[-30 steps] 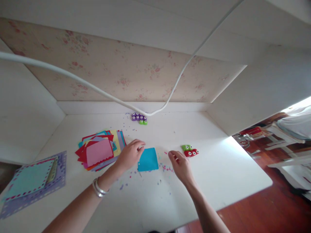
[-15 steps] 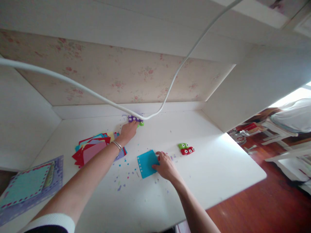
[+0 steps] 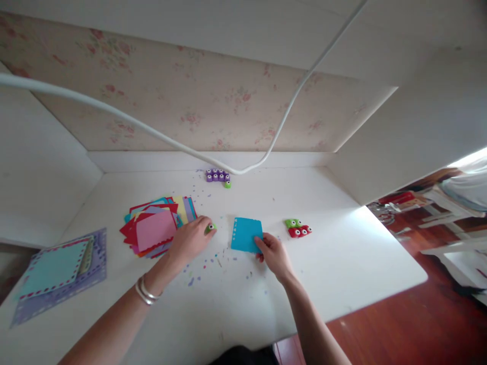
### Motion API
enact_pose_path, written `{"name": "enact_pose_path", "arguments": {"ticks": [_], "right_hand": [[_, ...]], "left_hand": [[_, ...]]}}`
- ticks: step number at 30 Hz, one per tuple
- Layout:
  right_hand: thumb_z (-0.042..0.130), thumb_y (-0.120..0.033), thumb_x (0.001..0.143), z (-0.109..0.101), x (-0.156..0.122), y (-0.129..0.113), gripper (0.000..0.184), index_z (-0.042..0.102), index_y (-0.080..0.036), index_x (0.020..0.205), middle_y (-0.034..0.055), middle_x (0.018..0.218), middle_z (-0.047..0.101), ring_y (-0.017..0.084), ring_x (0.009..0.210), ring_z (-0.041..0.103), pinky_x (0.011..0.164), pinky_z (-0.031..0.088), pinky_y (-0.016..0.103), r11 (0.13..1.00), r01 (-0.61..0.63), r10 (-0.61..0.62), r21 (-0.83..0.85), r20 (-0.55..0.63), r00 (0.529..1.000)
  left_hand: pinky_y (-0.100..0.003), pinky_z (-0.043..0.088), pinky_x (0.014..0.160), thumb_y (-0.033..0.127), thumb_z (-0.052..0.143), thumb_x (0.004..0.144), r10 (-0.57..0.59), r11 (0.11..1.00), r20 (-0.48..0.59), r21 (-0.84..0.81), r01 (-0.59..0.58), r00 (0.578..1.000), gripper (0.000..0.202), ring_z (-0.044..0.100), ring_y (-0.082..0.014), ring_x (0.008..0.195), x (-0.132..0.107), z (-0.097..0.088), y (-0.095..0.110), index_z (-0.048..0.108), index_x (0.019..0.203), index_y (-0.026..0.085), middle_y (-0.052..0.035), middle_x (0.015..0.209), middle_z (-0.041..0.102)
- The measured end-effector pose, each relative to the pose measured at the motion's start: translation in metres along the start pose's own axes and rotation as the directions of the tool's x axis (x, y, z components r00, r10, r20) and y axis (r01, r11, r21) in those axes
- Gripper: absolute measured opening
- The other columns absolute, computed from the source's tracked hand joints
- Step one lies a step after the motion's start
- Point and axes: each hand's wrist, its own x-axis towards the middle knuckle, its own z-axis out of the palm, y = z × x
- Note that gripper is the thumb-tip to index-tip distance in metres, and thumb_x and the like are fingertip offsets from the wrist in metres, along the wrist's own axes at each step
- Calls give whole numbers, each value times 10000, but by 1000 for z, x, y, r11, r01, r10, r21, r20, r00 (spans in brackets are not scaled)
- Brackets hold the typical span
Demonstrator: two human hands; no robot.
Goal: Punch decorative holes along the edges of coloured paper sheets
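My left hand (image 3: 192, 236) pinches a small green craft paper punch (image 3: 210, 228) above the table, to the left of a blue sheet of paper (image 3: 245, 234). That square sheet has a row of punched holes along its left edge. On its right edge, my right hand (image 3: 277, 257) grips the sheet between thumb and fingers, and the sheet looks slightly raised. Several purple punches (image 3: 215, 177) stand in rows near the back of the table, with one green punch (image 3: 228, 184) in front of them. Red punches (image 3: 300, 232) and green punches (image 3: 292, 223) are grouped to the right.
A fanned pile of coloured paper (image 3: 155, 230) lies left of centre. Decorated sheets with punched borders (image 3: 57, 268) are stacked at the far left. Small paper bits (image 3: 192, 280) are scattered on the white table (image 3: 342, 274). A white cable (image 3: 281, 114) hangs across the view.
My left hand has come back from the purple punches with a green punch in it. My right hand has taken hold of the blue sheet, which has turned and lifted slightly.
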Motion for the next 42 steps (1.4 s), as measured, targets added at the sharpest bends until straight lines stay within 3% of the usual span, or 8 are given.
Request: {"name": "enact_pose_path", "arguments": {"ticks": [4,9,14,20,29,42], "right_hand": [[573,-549,826,11,-2,-6,367,577,-182,823,-34,540,560,120,450,517,439,396,224,981,-31,32,191,0,999],[599,-563,808,31,-2,-15,385,579,-181,850,-47,499,546,99,383,460,369,331,203,965,-55,41,257,57,997],[643,-536,787,42,0,-10,382,604,-163,860,-31,541,571,92,429,490,414,362,199,956,-66,41,286,95,995],[657,-521,783,43,-4,-4,374,637,-154,850,-3,587,595,108,478,520,455,412,218,940,-88,60,330,93,994],[613,-495,829,45,-2,-4,351,658,-148,799,-1,547,587,111,476,512,467,410,220,957,-82,44,277,142,989],[580,-506,845,46,-2,-3,357,651,-159,802,3,552,593,118,480,513,473,406,223,970,-66,39,235,120,992]], "left_hand": [[-290,499,735,330,533,899,14,992,-44,-128,-20,999,248,669,-203,895,-40,12,2,571,1131,250,-44,1064,682],[-334,498,905,298,553,893,54,970,-132,-230,-83,990,303,625,-211,1058,-61,23,-4,560,1192,252,-55,1184,643],[-320,509,916,253,538,902,29,925,-182,-368,-96,983,240,640,-183,1024,-64,33,-15,602,1133,243,-43,1128,672],[-263,562,789,303,602,873,-78,840,-123,-542,-1,989,277,689,-149,827,-66,40,-24,621,1144,248,-17,1074,710],[-264,562,792,323,617,866,-86,856,-108,-517,18,990,284,699,-161,835,-65,38,-24,639,1140,254,-10,1017,732],[-276,528,901,311,592,888,24,874,-188,-473,-112,982,277,657,-161,1013,-66,42,-24,619,1157,249,-22,1123,694]]}}
